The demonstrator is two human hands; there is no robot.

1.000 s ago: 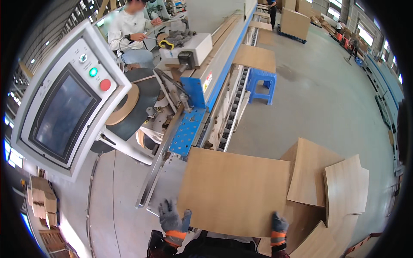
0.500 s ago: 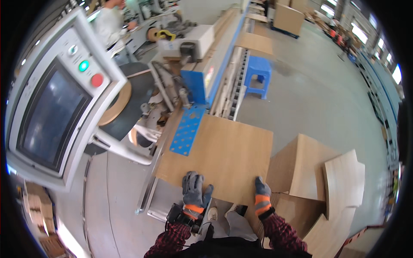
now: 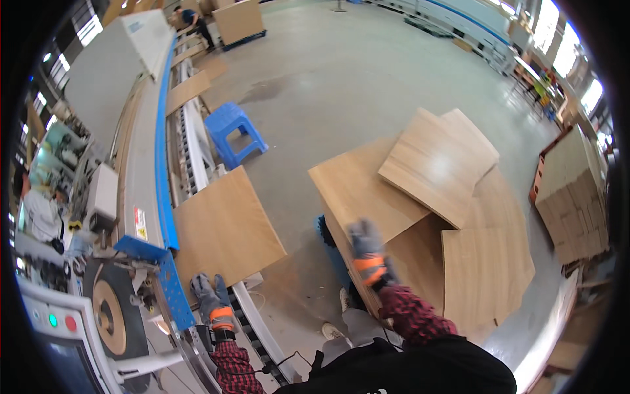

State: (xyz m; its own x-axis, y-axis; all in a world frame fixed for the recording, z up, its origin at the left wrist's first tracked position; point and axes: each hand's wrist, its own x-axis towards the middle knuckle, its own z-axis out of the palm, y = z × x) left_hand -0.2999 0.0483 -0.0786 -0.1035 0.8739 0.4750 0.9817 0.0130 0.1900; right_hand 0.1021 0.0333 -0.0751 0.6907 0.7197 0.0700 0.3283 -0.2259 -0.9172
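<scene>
My left hand (image 3: 211, 295), in a grey glove with an orange cuff, rests on the near edge of a wood-grain panel (image 3: 226, 226). Its fingers are stretched out and slightly apart. The panel lies on the machine's feed side, against the blue guide rail (image 3: 164, 164) and beside a blue perforated plate (image 3: 176, 292). Smeared by motion, my gloved right hand (image 3: 365, 243) is at the left edge of a stack of wood-grain panels (image 3: 357, 180); whether it grips one is unclear. A tilted panel (image 3: 436, 161) lies across the top of this stack.
A blue plastic stool (image 3: 233, 131) stands beside the conveyor. At lower left is a control panel (image 3: 62, 354) with a screen, near a reel of edge strip (image 3: 108, 315). Another board pile (image 3: 571, 197) stands at right. Far off, a person (image 3: 191, 26) bends near a large stack (image 3: 239, 23).
My view has swung right. The panel under my hands now lies further forward along the rail. My right hand has left it for the stack; my left hand stays on its near edge.
</scene>
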